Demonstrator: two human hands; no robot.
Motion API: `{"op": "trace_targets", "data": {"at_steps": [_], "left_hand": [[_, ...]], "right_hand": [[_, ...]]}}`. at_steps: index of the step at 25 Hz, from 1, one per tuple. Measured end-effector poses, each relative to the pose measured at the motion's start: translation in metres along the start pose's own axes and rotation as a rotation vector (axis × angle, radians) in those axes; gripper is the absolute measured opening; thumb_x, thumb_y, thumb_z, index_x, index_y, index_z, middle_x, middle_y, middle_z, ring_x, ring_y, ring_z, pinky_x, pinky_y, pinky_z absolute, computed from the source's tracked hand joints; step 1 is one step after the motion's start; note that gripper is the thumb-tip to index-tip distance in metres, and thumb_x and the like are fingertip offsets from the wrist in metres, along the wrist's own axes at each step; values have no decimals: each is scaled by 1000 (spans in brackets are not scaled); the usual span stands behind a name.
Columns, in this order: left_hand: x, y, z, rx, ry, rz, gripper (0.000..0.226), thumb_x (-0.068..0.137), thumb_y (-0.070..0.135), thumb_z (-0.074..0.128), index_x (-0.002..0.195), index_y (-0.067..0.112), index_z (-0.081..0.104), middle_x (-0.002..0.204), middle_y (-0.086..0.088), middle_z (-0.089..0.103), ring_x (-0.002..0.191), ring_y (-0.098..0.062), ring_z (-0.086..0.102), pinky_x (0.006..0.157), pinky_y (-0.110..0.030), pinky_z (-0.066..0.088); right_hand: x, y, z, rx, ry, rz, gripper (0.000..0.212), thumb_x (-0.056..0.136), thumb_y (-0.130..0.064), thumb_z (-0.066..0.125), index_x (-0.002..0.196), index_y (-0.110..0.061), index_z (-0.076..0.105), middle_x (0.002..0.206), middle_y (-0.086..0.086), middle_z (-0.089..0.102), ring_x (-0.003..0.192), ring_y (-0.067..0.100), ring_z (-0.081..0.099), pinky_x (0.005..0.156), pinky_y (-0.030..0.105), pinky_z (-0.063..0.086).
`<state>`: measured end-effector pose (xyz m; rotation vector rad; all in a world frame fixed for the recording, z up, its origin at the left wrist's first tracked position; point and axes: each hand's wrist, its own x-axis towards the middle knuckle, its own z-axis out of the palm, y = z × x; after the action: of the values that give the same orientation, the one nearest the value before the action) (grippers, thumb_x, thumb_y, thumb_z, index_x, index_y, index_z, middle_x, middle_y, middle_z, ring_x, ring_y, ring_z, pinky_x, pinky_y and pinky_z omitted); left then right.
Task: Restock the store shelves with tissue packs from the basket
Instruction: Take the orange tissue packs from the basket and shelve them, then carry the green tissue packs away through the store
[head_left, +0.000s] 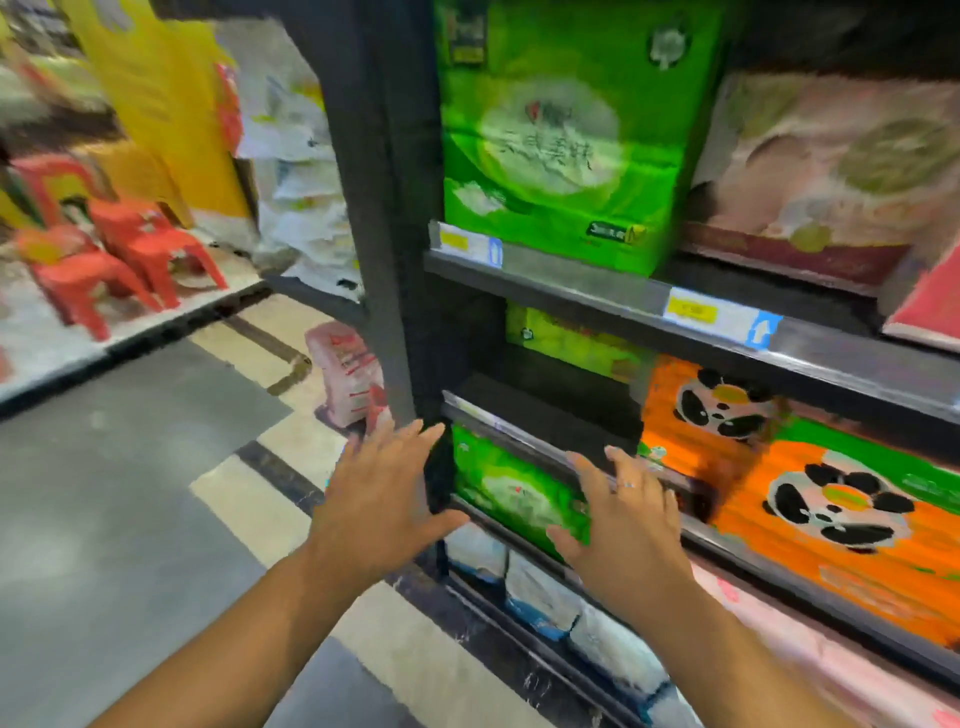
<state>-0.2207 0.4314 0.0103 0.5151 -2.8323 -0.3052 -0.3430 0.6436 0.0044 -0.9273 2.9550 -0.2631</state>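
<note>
Green tissue pack (511, 493) sits at the left end of a low shelf (696, 535), just right of the dark upright post (384, 208), with its printed face toward the aisle.

Left hand (384, 499) is at the pack's left edge. Its fingers are straight and spread, and the thumb points toward the pack's lower left corner. Motion blur makes it unclear whether the thumb touches the wrapper.

Right hand (623, 525) is at the pack's right edge. Its fingers spread upward across the rail above the pack, and the thumb lies over the pack's lower right corner. A ring (626, 485) shows on one finger.

Grip state: on both hands the fingers are apart, and neither hand is clamped on the pack.

Orange panda packs (831, 519) fill the space to the right of the green tissue pack. A large green pack (561, 130) stands on the upper shelf (597, 291), whose rail carries a yellow price label (693, 310). A pink-and-white pack (348, 374) stands on the floor (130, 493) near the foot of the post. Red plastic chairs (130, 249) are stacked across the aisle, well apart from the hands.
</note>
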Motion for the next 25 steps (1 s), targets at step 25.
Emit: {"op": "trace_targets", "data": {"at_steps": [25], "left_hand": [[-131, -507, -232, 445, 299, -927, 79, 77, 66, 59, 140, 20, 46, 139, -5, 54, 128, -28, 50, 105, -47, 38]], "right_hand": [[185, -683, 74, 111, -205, -1037, 72, 89, -65, 44, 148, -43, 11, 159, 0, 10, 146, 28, 12, 115, 54, 15]]}}
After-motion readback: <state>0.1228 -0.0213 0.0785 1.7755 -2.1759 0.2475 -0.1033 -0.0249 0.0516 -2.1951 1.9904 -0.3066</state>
